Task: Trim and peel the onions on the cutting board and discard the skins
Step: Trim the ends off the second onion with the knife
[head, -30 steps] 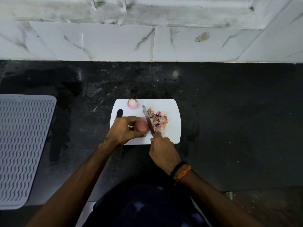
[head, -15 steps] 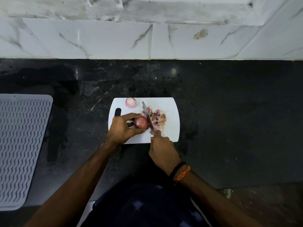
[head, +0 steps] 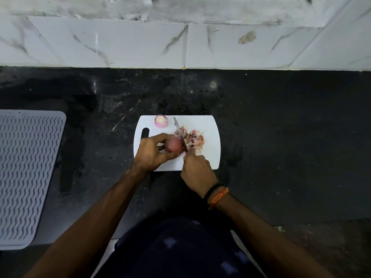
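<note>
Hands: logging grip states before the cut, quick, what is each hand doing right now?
Left hand: grips the onion on the cutting board.
Right hand: holds the knife.

knife handle: hidden inside right hand (head: 197, 171) | grey ribbed drying mat (head: 26, 173): cut off at left edge | pinkish round onion (head: 173, 145): near side covered by left hand (head: 153, 154)

white cutting board (head: 208, 137), pink onion (head: 173, 144) (grey wavy mat (head: 26, 177))

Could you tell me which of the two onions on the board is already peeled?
The small onion at the board's far edge: pale and bare. The onion in the left hand is reddish, still skinned.
</note>
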`<state>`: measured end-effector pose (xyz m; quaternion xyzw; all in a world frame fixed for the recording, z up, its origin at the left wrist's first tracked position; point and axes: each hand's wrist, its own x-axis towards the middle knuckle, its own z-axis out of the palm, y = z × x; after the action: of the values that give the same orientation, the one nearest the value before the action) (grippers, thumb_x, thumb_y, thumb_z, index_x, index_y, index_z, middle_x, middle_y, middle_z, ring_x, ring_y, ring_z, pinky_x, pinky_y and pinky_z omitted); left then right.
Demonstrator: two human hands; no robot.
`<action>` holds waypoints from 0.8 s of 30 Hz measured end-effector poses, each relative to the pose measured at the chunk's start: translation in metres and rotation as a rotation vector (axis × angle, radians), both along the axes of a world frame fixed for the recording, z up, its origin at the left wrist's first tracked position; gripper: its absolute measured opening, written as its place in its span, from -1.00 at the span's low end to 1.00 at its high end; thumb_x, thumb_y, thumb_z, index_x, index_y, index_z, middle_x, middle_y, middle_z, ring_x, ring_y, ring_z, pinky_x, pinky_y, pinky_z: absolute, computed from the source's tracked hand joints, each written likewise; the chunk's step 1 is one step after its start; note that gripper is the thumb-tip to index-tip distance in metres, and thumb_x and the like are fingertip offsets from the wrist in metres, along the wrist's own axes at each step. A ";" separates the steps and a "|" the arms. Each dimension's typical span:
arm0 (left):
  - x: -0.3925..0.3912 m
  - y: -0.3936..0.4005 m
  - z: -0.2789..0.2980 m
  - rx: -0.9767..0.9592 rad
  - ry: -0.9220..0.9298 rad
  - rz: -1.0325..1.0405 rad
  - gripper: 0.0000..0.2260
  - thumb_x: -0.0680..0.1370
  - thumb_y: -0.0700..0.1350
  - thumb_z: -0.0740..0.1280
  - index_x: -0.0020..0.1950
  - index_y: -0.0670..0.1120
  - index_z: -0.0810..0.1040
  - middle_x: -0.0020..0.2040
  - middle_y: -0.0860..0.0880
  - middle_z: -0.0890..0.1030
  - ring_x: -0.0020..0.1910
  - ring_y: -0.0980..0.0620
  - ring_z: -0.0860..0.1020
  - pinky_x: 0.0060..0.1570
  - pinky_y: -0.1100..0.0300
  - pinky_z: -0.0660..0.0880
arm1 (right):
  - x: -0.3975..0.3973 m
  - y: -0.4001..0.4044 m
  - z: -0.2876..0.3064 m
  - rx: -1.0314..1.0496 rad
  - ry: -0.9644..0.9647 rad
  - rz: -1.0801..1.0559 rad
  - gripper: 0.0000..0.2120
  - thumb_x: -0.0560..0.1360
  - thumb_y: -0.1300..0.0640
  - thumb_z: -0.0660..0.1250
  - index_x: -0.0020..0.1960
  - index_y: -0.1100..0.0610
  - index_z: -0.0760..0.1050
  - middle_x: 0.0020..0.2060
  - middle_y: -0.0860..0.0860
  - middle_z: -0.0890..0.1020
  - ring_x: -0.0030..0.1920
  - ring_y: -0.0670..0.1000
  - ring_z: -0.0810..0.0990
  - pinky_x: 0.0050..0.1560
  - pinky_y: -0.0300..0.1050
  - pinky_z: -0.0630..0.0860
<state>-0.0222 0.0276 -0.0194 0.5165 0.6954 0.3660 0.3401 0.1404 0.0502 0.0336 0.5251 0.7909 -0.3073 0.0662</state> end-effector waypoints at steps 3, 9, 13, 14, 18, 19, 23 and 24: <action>0.000 -0.001 0.000 0.007 -0.043 0.017 -0.48 0.31 -0.14 0.64 0.23 -0.14 0.62 0.09 0.02 0.65 0.04 0.06 0.61 0.02 0.41 0.53 | 0.009 -0.010 0.002 0.003 -0.004 0.017 -0.66 0.62 0.20 0.14 0.38 0.23 0.28 0.14 0.19 0.57 0.08 0.19 0.58 0.06 -0.03 0.48; 0.001 -0.001 -0.003 0.011 -0.035 0.019 -0.48 0.32 -0.12 0.63 0.24 -0.15 0.61 0.11 -0.02 0.66 0.04 0.07 0.60 0.00 0.45 0.52 | 0.009 -0.010 -0.007 0.009 0.002 0.001 -0.64 0.62 0.20 0.14 0.40 0.24 0.27 0.15 0.19 0.58 0.08 0.19 0.59 0.08 -0.03 0.49; -0.001 -0.001 -0.006 0.003 -0.031 0.037 -0.47 0.31 -0.11 0.64 0.24 -0.16 0.61 0.10 -0.04 0.67 0.05 0.04 0.62 0.01 0.42 0.53 | -0.001 -0.009 -0.011 0.014 0.002 -0.020 -0.57 0.60 0.22 0.16 0.44 0.25 0.22 0.11 0.22 0.59 0.07 0.23 0.59 0.07 0.03 0.50; 0.000 0.000 -0.006 0.001 -0.036 0.043 -0.47 0.31 -0.11 0.64 0.23 -0.17 0.61 0.10 -0.04 0.67 0.04 0.04 0.61 0.00 0.44 0.52 | 0.003 -0.013 -0.012 0.023 -0.012 -0.019 -0.58 0.60 0.21 0.15 0.44 0.24 0.22 0.10 0.23 0.59 0.06 0.23 0.60 0.06 0.02 0.50; 0.000 0.001 -0.008 -0.016 -0.036 0.068 -0.46 0.30 -0.08 0.65 0.22 -0.17 0.60 0.09 -0.04 0.66 0.03 0.03 0.61 -0.06 0.49 0.50 | 0.023 -0.030 -0.017 -0.027 -0.040 -0.040 -0.68 0.61 0.21 0.13 0.34 0.22 0.26 0.05 0.21 0.60 0.03 0.24 0.61 0.00 0.07 0.52; -0.001 0.001 -0.009 -0.023 -0.040 0.072 -0.46 0.29 -0.07 0.65 0.21 -0.16 0.60 0.09 -0.04 0.66 0.03 0.03 0.62 -0.08 0.49 0.50 | 0.025 -0.032 -0.019 -0.045 -0.045 -0.035 -0.69 0.61 0.22 0.12 0.34 0.22 0.25 0.04 0.21 0.60 0.02 0.25 0.61 0.00 0.08 0.51; 0.000 -0.001 -0.008 -0.036 -0.045 0.072 -0.47 0.28 -0.05 0.65 0.19 -0.14 0.59 0.09 -0.02 0.65 0.03 0.04 0.61 -0.08 0.50 0.49 | 0.020 -0.029 -0.027 -0.028 -0.032 -0.030 -0.70 0.61 0.21 0.12 0.33 0.20 0.27 0.05 0.19 0.60 0.00 0.22 0.62 -0.04 0.06 0.52; -0.001 -0.001 -0.006 -0.036 -0.040 0.069 -0.48 0.28 -0.05 0.65 0.17 -0.14 0.59 0.09 -0.01 0.64 0.03 0.06 0.60 -0.08 0.51 0.49 | 0.019 -0.029 -0.028 -0.025 -0.030 -0.032 -0.70 0.61 0.21 0.12 0.33 0.20 0.28 0.05 0.18 0.60 0.00 0.21 0.62 -0.06 0.03 0.52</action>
<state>-0.0229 0.0266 -0.0257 0.4785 0.7124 0.3754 0.3501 0.1592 0.0216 0.0057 0.5413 0.7774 -0.3103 0.0795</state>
